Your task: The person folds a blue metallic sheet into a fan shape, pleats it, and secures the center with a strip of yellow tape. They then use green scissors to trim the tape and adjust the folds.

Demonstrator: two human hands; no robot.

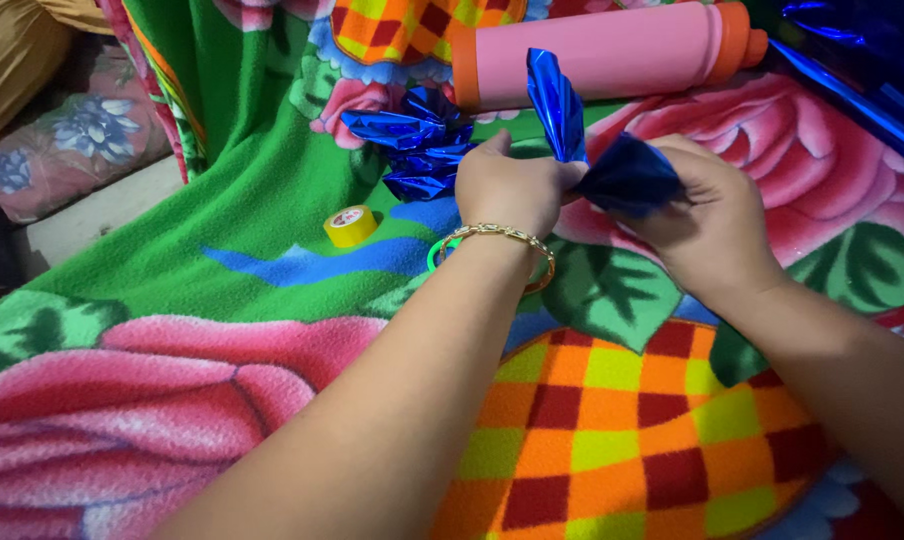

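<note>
Going from the left, a small roll of yellow tape (351,225) lies on the green part of the flowered fleece blanket (222,240), left of the foil piece I am working on. Just above and to the right of that tape sits a finished bunch of crumpled blue foil (417,140), and behind it a pink flask with orange ends (602,55) lies on its side. My left hand (512,190), a gold bracelet (492,233) at the wrist, has its fingers closed tight, pinching the gathered middle of the blue foil piece (612,165). One foil tail stands up past the flask. My right hand (707,215) cups the other end, fingers curled around it. I judge the foil light, thin, slick and easily creased or torn, so the pinched waist is the safest hold.
</note>
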